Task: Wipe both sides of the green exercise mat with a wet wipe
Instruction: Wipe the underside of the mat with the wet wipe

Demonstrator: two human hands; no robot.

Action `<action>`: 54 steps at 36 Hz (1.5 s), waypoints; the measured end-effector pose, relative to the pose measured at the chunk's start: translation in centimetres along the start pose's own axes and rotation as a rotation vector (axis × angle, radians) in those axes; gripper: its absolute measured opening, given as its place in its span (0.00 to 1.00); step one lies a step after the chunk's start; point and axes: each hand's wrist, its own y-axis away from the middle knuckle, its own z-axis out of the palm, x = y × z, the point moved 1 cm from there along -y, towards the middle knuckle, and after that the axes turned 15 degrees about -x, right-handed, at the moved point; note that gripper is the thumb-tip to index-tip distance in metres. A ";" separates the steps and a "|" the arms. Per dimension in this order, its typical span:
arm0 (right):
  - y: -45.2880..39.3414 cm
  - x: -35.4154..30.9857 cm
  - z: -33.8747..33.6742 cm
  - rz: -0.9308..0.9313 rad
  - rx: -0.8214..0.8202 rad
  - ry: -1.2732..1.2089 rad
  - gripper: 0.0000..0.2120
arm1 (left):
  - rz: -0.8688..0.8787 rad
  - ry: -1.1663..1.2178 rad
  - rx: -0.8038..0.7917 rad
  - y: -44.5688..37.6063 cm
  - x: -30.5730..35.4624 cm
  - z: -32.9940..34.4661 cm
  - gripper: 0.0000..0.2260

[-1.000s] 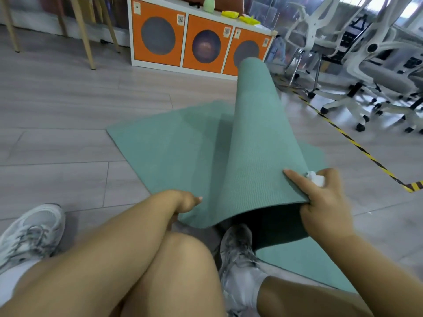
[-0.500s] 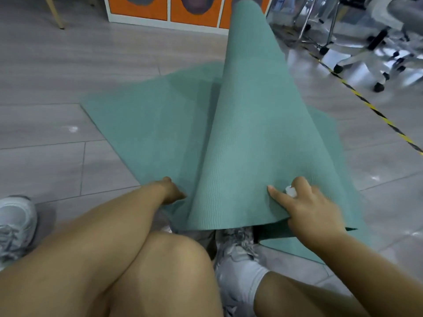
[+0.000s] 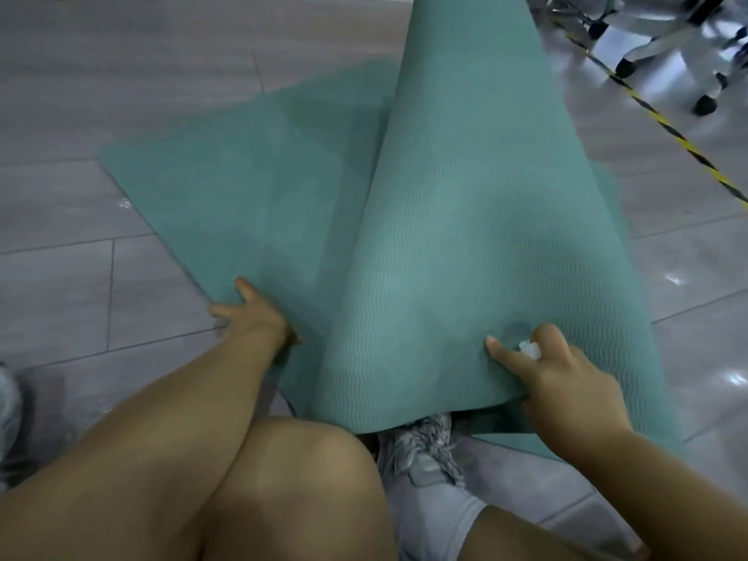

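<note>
Mat: green exercise mat (image 3: 465,236) lies on the grey floor (image 3: 81,277) in front of a crouching person; its right part is lifted and folded over, ridged underside facing up, while the left part lies flat.
Right hand: right hand (image 3: 566,382) grips the lifted near edge, thumb under and forefinger stretched along the top; a small balled white wet wipe (image 3: 530,350) is tucked between its fingers.
Left hand: left hand (image 3: 251,317) rests at the near edge of the flat part, thumb and forefinger spread; whether it pinches the edge or only presses it I cannot tell.
Step in hand: turning the mat over, by my reading, so the other side can be wiped; no wiping is going on now.
Next move: likely carry the fold across until the mat lies flat, free the wipe, keep the shoe (image 3: 425,447) off the mat.
Writing: none readable; only the yellow-and-black floor tape (image 3: 688,147) near chair wheels (image 3: 704,105).
</note>
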 end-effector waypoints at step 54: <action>5.9 -27.0 -8.6 -0.306 -0.165 -0.011 0.32 | -0.056 -0.324 0.449 23.9 -33.4 -23.7 0.22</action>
